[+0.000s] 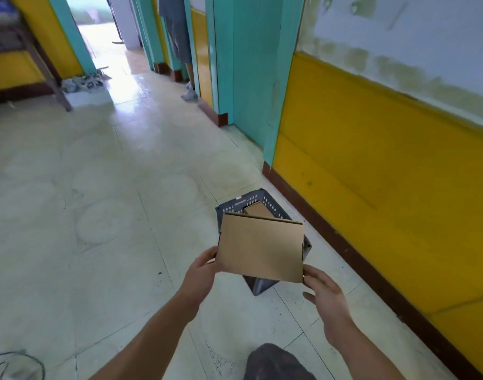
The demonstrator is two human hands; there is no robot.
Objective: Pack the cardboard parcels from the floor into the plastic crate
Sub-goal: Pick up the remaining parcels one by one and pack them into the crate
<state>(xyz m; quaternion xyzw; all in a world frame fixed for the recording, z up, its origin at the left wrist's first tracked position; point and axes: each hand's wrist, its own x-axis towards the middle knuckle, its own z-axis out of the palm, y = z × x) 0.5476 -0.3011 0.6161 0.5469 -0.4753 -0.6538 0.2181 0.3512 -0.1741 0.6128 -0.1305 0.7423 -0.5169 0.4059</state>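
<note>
My left hand (203,270) grips the parcel (259,250) by its left edge, thumb on top, fingers hidden beneath. I hold the parcel tilted just above the crate (273,208), covering most of it. A second parcel (258,211) lies inside the crate, at its far end. My right hand (323,294) meets the held parcel's near right corner, fingers loosely curled; whether they pinch it I cannot tell. A yellow wall (371,187) runs right of the crate.

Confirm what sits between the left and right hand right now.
In the head view, the cardboard parcel spans the gap: left hand grips its near-left edge, right hand touches its near-right corner, above the plastic crate.
</note>
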